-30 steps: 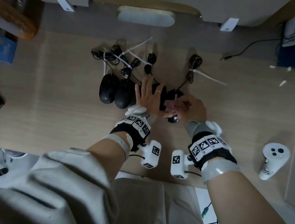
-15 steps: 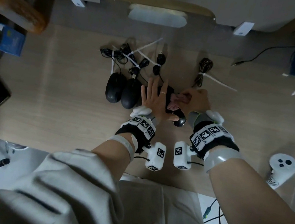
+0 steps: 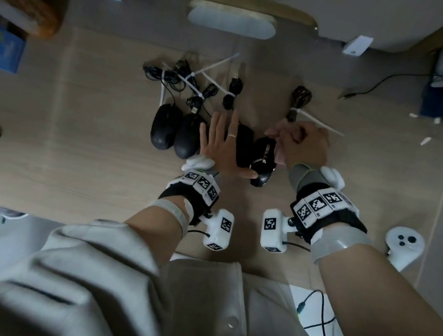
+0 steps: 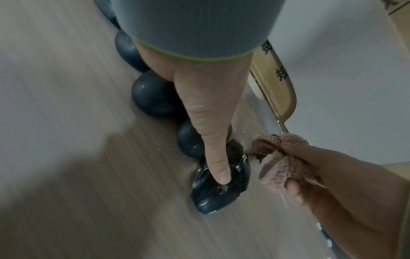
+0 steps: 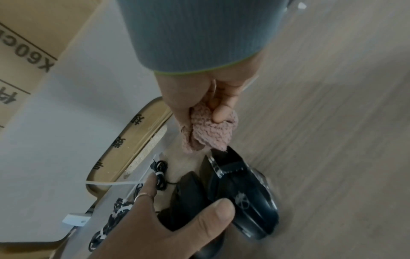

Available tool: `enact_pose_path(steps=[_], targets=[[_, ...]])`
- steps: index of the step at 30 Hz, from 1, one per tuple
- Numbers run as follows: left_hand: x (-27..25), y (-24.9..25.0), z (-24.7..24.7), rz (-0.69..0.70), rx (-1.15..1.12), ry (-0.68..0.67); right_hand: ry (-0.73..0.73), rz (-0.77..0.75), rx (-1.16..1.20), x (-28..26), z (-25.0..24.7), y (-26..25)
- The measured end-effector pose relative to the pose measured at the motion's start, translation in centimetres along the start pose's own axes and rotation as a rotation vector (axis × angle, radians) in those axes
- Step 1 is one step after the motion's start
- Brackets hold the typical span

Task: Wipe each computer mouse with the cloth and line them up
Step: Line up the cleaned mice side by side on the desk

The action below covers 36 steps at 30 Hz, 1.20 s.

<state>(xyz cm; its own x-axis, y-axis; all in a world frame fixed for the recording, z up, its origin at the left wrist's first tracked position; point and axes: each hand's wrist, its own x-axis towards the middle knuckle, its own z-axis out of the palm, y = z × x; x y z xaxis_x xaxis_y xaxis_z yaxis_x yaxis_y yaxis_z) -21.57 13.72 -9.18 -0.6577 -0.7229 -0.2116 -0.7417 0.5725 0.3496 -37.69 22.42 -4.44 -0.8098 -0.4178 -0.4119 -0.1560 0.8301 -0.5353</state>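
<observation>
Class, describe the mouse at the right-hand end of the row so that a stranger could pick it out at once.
On the wooden desk, four black mice lie side by side below their bundled cables. The rightmost mouse lies beside the right hand gripping the pink cloth. Unlike its smooth, rounded neighbours, it is angular and glossy, with silver trim and a logo.

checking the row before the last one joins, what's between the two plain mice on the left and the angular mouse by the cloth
In the head view, the left hand lies flat there, fingers straight, partly covering a third dark mouse that sits right beside the angular mouse.

Dim, soft, motion-blurred, wide-angle warped.
</observation>
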Motion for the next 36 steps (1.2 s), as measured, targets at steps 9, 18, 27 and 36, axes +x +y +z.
enact_pose_path(steps=[9,18,27,36], targets=[[0.1,-3.7,-2.6,-0.127,0.124,-0.191,-0.44,-0.325,-0.192,-1.2,3.2,-5.7],[0.1,-4.4,-1.4,-0.13,0.006,-0.003,-0.361,-0.342,-0.302,1.3,5.8,-6.1],[-0.3,-4.8,-2.6,-0.19,0.059,-0.075,-0.174,-0.345,-0.036,-0.3,3.5,-6.7],[-1.7,-6.9,-3.9,-0.292,-0.016,-0.109,-0.369,-0.447,-0.129,-2.1,7.4,-7.0]])
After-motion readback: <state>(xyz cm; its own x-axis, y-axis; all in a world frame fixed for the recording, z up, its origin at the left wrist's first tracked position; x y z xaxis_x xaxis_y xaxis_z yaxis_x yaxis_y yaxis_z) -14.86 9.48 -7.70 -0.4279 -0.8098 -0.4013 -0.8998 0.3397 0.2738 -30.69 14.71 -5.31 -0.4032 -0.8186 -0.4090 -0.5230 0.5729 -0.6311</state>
